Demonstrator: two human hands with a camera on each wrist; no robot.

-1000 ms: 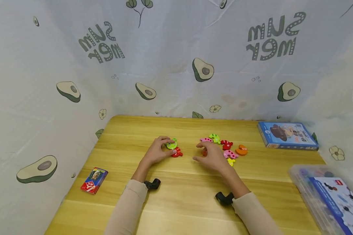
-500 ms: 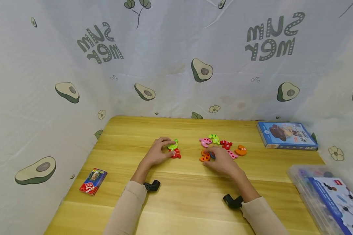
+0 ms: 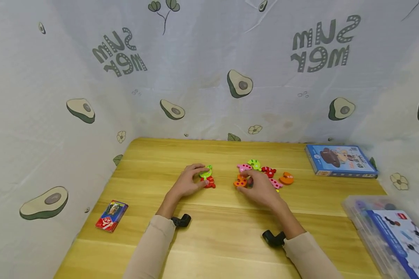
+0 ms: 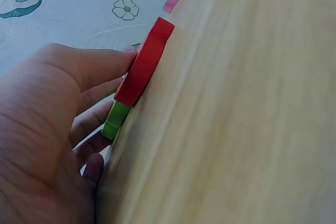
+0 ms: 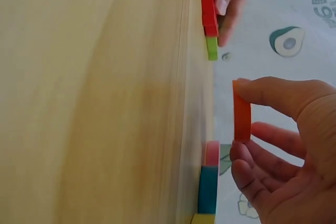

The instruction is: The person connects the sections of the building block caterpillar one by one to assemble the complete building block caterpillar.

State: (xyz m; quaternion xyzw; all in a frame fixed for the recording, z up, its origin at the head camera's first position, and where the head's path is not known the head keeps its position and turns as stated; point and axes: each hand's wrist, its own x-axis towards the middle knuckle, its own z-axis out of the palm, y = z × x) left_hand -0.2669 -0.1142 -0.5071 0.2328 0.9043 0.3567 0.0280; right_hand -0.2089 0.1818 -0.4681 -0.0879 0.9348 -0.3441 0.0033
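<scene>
My left hand rests at a red numbered piece joined to a lime-green one with an animal face. Its thumb is on the red piece and its fingers reach round the green piece, both flat on the table. My right hand pinches an orange piece with red dots between thumb and fingers; the right wrist view has this orange piece held up off the table. Below it lie a pink piece, a teal piece and a yellow one.
Behind the right hand lie a pink piece, a green striped piece, a red piece and an orange piece. A blue box, a clear plastic case and a card pack stand near the table's sides.
The right hand has come down to the loose pieces, taken hold of the dotted orange piece and lifted it slightly leftward. The left hand stays with the red and green pieces.
</scene>
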